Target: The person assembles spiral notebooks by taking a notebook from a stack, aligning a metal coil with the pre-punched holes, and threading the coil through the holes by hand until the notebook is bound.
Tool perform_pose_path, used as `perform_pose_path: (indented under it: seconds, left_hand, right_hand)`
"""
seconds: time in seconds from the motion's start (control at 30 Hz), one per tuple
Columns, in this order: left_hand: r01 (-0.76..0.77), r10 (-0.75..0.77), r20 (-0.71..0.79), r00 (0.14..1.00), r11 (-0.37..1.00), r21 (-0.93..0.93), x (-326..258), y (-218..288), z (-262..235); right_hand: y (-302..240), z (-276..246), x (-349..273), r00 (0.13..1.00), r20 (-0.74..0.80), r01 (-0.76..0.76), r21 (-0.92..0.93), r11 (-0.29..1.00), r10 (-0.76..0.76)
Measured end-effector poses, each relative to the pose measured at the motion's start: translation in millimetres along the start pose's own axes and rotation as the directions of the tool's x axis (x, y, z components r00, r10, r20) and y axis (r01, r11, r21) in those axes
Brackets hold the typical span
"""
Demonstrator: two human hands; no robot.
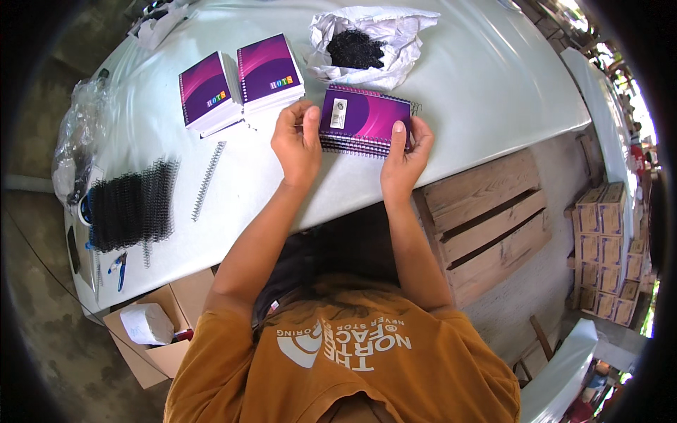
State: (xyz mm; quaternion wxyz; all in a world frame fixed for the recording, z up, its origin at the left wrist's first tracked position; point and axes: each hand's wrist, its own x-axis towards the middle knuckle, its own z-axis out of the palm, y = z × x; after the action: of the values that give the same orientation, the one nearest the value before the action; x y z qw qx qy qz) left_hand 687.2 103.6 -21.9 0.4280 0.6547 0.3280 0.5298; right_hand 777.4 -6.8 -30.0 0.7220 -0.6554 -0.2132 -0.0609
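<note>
A small stack of purple spiral notebooks (374,116) lies on the table before me, its bound edges toward me. My right hand (407,154) grips the stack's right end, thumb on the top cover and fingers round the side. Black wire coil (417,108) sticks out past the far right corner. Close beside the left end is my left hand (296,144), its fingers curled and the thumb near the forefinger. Whatever those fingers may hold is hidden. Beyond the notebooks, a white crumpled bag (405,42) holds a heap of black wire bits (355,49).
Two piles of purple-covered books (204,88) stand at the back left. Many black coils (134,204) lie at the left, with a single coil (209,182) apart and blue-handled pliers (121,271) nearby. An open cardboard box (159,363) and a wooden pallet (486,233) flank me below the table.
</note>
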Motion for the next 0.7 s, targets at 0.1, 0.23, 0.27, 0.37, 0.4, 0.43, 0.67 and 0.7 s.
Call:
perform_pose_path:
  seconds: [0.1,0.23,0.27,0.37,0.4,0.43,0.67,0.7]
  left_hand:
    - [-0.163,0.145,0.129,0.981,0.976,0.147,-8.2,9.2,2.9]
    - [0.114,-0.11,0.106,0.988,0.993,-0.035,-1.0,8.3,12.2]
    - [0.099,-0.097,0.041,0.994,0.994,-0.04,1.1,5.6,17.5]
    - [0.217,-0.217,-0.009,0.976,0.976,0.025,4.7,1.7,28.5]
    - [0.22,-0.219,-0.023,0.975,0.975,0.039,7.2,2.9,33.3]
    - [0.223,-0.221,-0.037,0.974,0.973,0.053,11.4,4.2,38.9]
    - [0.234,-0.234,-0.065,0.97,0.972,-0.019,24.9,-0.6,58.2]
    - [0.25,-0.252,-0.067,0.965,0.968,-0.033,23.6,1.9,56.5]
  right_hand:
    - [0.9,5.8,3.5,1.0,0.021,-0.018,-0.055,0.998,0.019]
    - [-5.0,14.6,5.5,0.992,0.012,-0.129,0.063,0.99,0.129]
    - [-4.3,16.4,6.3,0.992,0.001,-0.127,0.053,0.99,0.128]
    - [-4.5,19.1,16.0,0.992,-0.025,-0.126,0.044,0.991,0.127]
    - [-3.7,19.5,21.0,0.991,-0.032,-0.127,0.042,0.991,0.129]
    - [0.2,20.4,26.6,0.992,-0.049,-0.118,0.033,0.992,0.119]
    - [13.1,25.5,45.2,0.99,-0.094,-0.101,0.085,0.991,0.109]
    - [14.2,24.6,45.4,0.991,-0.095,-0.086,0.068,0.994,0.092]
